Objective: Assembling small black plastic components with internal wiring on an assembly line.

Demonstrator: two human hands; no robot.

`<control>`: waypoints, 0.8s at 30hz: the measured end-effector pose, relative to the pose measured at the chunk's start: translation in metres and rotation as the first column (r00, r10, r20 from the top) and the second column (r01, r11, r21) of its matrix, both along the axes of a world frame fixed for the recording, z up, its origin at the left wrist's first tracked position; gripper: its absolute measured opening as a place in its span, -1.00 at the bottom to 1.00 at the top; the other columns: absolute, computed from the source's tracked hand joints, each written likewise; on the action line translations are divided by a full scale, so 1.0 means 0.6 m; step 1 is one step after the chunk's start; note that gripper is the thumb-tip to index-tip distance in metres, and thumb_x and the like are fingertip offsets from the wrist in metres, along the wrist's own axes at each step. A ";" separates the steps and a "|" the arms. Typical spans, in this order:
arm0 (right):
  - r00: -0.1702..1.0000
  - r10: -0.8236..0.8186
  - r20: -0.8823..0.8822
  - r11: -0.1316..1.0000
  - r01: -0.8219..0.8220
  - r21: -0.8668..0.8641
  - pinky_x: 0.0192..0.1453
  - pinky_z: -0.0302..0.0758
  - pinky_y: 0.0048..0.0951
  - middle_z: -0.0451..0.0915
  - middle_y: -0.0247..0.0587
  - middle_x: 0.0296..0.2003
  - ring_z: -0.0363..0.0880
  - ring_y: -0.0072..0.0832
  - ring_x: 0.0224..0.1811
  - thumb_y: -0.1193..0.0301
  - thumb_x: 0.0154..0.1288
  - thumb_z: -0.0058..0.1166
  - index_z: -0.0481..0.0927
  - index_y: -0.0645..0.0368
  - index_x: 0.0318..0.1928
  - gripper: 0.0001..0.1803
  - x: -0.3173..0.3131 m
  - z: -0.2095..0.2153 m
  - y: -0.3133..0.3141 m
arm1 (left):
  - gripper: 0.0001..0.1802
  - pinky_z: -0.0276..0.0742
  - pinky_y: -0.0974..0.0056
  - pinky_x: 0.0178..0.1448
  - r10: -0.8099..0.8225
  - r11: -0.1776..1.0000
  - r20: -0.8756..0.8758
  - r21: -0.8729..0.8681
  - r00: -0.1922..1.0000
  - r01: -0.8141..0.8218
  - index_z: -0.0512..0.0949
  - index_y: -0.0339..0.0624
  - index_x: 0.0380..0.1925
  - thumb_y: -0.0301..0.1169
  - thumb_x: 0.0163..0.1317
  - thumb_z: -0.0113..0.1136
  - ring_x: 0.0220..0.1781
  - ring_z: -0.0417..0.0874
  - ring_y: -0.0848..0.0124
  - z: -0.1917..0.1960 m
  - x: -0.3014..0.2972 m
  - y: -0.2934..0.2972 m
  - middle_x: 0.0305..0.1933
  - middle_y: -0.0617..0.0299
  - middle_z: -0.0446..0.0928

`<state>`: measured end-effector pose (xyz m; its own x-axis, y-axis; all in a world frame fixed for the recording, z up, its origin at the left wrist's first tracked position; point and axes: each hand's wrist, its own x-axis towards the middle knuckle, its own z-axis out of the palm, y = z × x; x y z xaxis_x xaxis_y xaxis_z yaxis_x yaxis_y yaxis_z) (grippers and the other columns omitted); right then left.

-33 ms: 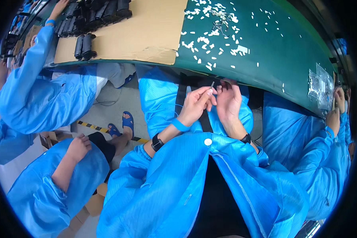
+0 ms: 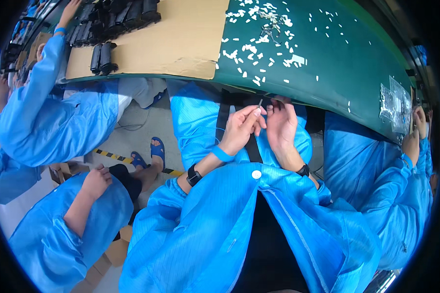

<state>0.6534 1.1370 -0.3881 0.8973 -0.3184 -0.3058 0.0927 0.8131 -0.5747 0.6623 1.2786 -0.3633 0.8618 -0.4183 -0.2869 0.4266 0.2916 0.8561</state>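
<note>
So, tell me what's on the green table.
Scattered white pieces, thin dark items, brown cardboard bearing black parts, and clear plastic packaging; the tabletop under the cardboard is covered.

On the long green table (image 2: pixel 347 73), black tubular parts (image 2: pixel 115 19) lie on flat tan cardboard (image 2: pixel 173 39), left of small white oblong pieces (image 2: pixel 252 48), clear plastic bags (image 2: pixel 395 108) farther right.

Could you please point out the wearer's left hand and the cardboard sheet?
Wearer's left hand (image 2: pixel 237 130), head view: middle of the hand.
Cardboard sheet (image 2: pixel 173 41), head view: bare surface right of black parts (image 2: pixel 102 58).
</note>
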 end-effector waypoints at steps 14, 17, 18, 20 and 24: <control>1.000 0.001 0.028 1.000 0.000 -0.012 0.12 0.35 -0.35 0.62 -0.26 -0.07 0.47 -0.46 0.03 0.38 0.45 0.05 0.62 0.19 -0.11 -0.83 -0.013 -0.002 -0.004 | -0.68 0.32 0.47 -0.41 0.046 0.998 0.024 0.052 0.999 -0.048 0.56 -0.30 -0.05 -0.26 0.57 -0.06 -0.50 0.53 0.59 -0.002 -0.011 -0.002 -0.46 0.27 0.59; 0.999 0.013 0.033 0.999 -0.012 -0.035 0.12 0.35 -0.36 0.62 -0.25 -0.08 0.48 -0.46 0.01 0.38 0.46 0.04 0.62 0.21 -0.11 -0.82 -0.014 -0.004 -0.006 | -0.68 0.32 0.47 -0.40 0.053 0.998 0.004 0.019 0.999 -0.053 0.56 -0.30 -0.05 -0.26 0.57 -0.06 -0.50 0.52 0.58 -0.003 -0.007 -0.006 -0.45 0.27 0.60; 0.999 0.010 0.031 0.999 -0.009 -0.033 0.12 0.35 -0.36 0.62 -0.25 -0.08 0.48 -0.46 0.01 0.38 0.46 0.04 0.62 0.21 -0.11 -0.82 -0.015 -0.007 -0.007 | -0.68 0.32 0.47 -0.40 0.050 0.999 0.002 0.021 0.999 -0.050 0.56 -0.30 -0.05 -0.26 0.57 -0.06 -0.50 0.52 0.58 -0.004 -0.003 -0.006 -0.45 0.27 0.60; 0.998 0.026 0.058 0.998 -0.023 -0.056 0.12 0.36 -0.36 0.62 -0.24 -0.08 0.48 -0.45 0.00 0.39 0.46 0.02 0.61 0.23 -0.11 -0.81 -0.013 -0.010 -0.007 | -0.67 0.31 0.47 -0.39 0.075 0.997 0.018 -0.006 0.997 -0.075 0.57 -0.30 -0.06 -0.26 0.57 -0.05 -0.50 0.52 0.58 -0.006 0.011 -0.005 -0.45 0.27 0.60; 0.997 0.044 0.063 0.999 -0.042 -0.030 0.12 0.37 -0.35 0.62 -0.23 -0.08 0.48 -0.44 0.01 0.39 0.47 0.00 0.61 0.23 -0.11 -0.81 0.004 -0.011 0.000 | -0.68 0.35 0.46 -0.36 0.066 0.997 0.046 0.022 0.997 -0.067 0.56 -0.31 -0.04 -0.27 0.57 -0.05 -0.48 0.53 0.58 0.000 0.023 0.003 -0.43 0.25 0.61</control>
<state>0.6559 1.1370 -0.3944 0.9279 -0.2865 -0.2387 0.0950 0.8005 -0.5918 0.6763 1.2805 -0.3636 0.8998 -0.3529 -0.2565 0.3679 0.2978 0.8809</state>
